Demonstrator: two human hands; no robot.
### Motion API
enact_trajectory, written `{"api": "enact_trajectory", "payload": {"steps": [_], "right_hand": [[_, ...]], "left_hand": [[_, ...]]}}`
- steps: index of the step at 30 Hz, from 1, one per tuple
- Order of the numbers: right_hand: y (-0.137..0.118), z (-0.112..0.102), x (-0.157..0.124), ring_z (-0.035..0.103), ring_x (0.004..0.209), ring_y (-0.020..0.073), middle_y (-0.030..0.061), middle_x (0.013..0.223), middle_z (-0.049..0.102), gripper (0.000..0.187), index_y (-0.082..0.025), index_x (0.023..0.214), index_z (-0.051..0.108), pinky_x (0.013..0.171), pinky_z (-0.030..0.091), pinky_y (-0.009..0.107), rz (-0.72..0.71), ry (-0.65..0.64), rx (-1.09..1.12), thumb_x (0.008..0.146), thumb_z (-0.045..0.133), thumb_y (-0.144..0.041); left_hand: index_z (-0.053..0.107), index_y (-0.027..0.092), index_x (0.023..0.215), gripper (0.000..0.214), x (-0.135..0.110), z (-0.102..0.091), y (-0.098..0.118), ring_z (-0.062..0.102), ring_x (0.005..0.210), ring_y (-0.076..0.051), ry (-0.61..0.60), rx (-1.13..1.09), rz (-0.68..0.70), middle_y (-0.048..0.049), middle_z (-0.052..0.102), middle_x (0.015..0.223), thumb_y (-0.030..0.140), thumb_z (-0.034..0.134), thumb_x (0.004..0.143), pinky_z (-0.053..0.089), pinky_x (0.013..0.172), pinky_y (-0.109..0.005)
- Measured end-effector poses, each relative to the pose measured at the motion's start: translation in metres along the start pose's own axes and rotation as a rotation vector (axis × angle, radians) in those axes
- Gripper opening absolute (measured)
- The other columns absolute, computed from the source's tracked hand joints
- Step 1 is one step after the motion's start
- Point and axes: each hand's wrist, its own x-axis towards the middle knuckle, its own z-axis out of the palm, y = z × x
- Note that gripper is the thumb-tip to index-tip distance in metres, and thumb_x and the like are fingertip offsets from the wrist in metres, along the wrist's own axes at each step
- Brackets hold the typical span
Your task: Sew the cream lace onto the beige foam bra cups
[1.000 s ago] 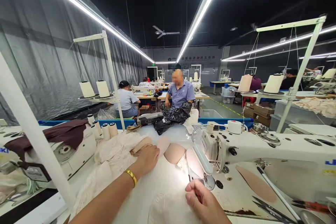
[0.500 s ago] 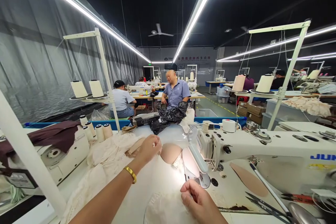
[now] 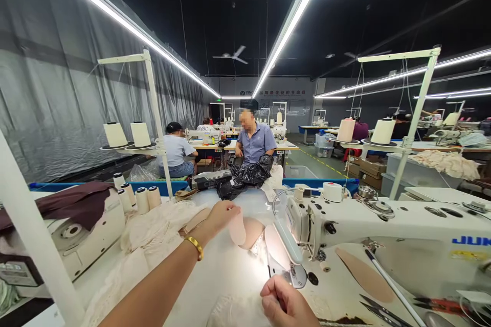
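Observation:
My left hand (image 3: 219,215) reaches forward over the white table and pinches the top edge of a beige bra cup (image 3: 238,228), lifting it off a stack of beige cups (image 3: 195,222). A gold bracelet (image 3: 194,247) is on that wrist. Another beige cup (image 3: 253,231) lies beside it, by the needle. My right hand (image 3: 286,306) is closed near the presser foot of the white sewing machine (image 3: 383,235), over lace fabric (image 3: 233,311); what it grips is hidden.
Cream lace fabric (image 3: 153,235) is heaped at the left beside thread cones (image 3: 142,199) and a second machine draped in dark cloth (image 3: 72,202). Scissors (image 3: 383,311) lie at the right. A black bag (image 3: 243,179) sits at the far edge. Other people sit at benches beyond.
My left hand has gone from resting on the stack of cups to pinching one cup and raising it toward the machine. The right hand has hardly moved.

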Motion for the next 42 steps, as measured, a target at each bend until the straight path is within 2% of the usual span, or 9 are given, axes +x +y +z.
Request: {"api": "enact_trajectory", "payload": {"steps": [6,8,11,16,22,26,30,36,42], "right_hand": [[-0.006,-0.004,-0.003,0.041,0.068,0.0161,-0.0060,0.069,0.039,0.019,-0.021,0.088,0.059,0.065,0.029,0.029,-0.017,0.013,-0.108,0.086,0.062,-0.040],[-0.007,-0.005,-0.004,0.040,0.068,0.0161,-0.0060,0.069,0.039,0.019,-0.021,0.088,0.059,0.065,0.029,0.029,-0.018,0.017,-0.135,0.086,0.062,-0.039],[-0.007,-0.005,-0.004,0.039,0.067,0.0158,-0.0063,0.069,0.037,0.019,-0.021,0.087,0.059,0.064,0.028,0.029,-0.024,0.016,-0.140,0.086,0.062,-0.040],[0.003,-0.004,-0.002,0.037,0.066,0.0158,-0.0059,0.069,0.038,0.026,-0.022,0.087,0.058,0.064,0.028,0.030,-0.018,0.007,-0.113,0.085,0.065,-0.047],[0.016,-0.003,0.003,0.035,0.065,0.0157,-0.0054,0.068,0.038,0.038,-0.023,0.086,0.057,0.063,0.026,0.030,-0.021,-0.006,-0.096,0.083,0.066,-0.059],[0.018,-0.003,0.004,0.037,0.064,0.0154,-0.0047,0.067,0.043,0.040,-0.023,0.087,0.057,0.062,0.027,0.030,-0.018,-0.005,-0.082,0.083,0.066,-0.061],[0.019,-0.002,0.005,0.037,0.064,0.0153,-0.0047,0.067,0.043,0.042,-0.022,0.086,0.057,0.062,0.026,0.030,-0.020,-0.001,-0.095,0.084,0.066,-0.063],[0.023,-0.001,0.005,0.034,0.064,0.0158,-0.0049,0.067,0.039,0.051,-0.024,0.084,0.055,0.062,0.025,0.030,0.006,0.015,-0.119,0.081,0.063,-0.074],[0.027,-0.001,0.004,0.031,0.064,0.0165,-0.0049,0.068,0.036,0.058,-0.024,0.084,0.054,0.062,0.023,0.031,0.006,-0.003,-0.146,0.080,0.059,-0.082]], "left_hand": [[0.070,0.016,0.099,0.010,0.004,-0.014,0.015,0.064,0.112,-0.024,0.172,0.186,0.202,-0.0068,0.069,0.118,0.020,0.063,0.104,0.052,0.102,-0.046],[0.070,0.016,0.097,0.010,0.003,-0.012,0.020,0.063,0.111,-0.023,0.166,0.220,0.247,-0.0065,0.069,0.115,0.017,0.061,0.103,0.050,0.104,-0.046],[0.069,0.015,0.097,0.012,0.002,-0.009,0.021,0.065,0.103,-0.023,0.131,0.242,0.241,-0.0058,0.069,0.109,0.024,0.065,0.103,0.053,0.098,-0.045],[0.071,0.016,0.101,0.018,0.008,-0.021,0.009,0.068,0.102,-0.023,0.039,0.190,0.176,-0.0061,0.071,0.112,0.034,0.070,0.102,0.058,0.092,-0.043],[0.071,0.014,0.102,0.018,0.008,-0.034,-0.006,0.069,0.106,-0.024,-0.127,-0.059,0.081,-0.0067,0.072,0.116,0.032,0.073,0.100,0.059,0.094,-0.044],[0.070,0.014,0.105,0.023,0.004,-0.024,-0.015,0.071,0.093,-0.020,-0.299,-0.247,0.012,-0.0049,0.073,0.103,0.036,0.067,0.105,0.061,0.086,-0.040],[0.070,0.015,0.113,0.024,0.003,-0.005,-0.022,0.072,0.097,-0.021,-0.378,-0.340,-0.050,-0.0069,0.073,0.112,0.037,0.067,0.105,0.062,0.086,-0.041],[0.069,0.015,0.120,0.026,0.008,0.016,-0.027,0.072,0.100,-0.022,-0.308,-0.330,-0.121,-0.0085,0.072,0.118,0.037,0.066,0.106,0.063,0.088,-0.042],[0.068,0.017,0.128,0.030,0.017,0.004,-0.035,0.070,0.112,-0.026,-0.108,-0.190,-0.087,-0.0102,0.069,0.130,0.038,0.067,0.105,0.061,0.096,-0.047]]}}
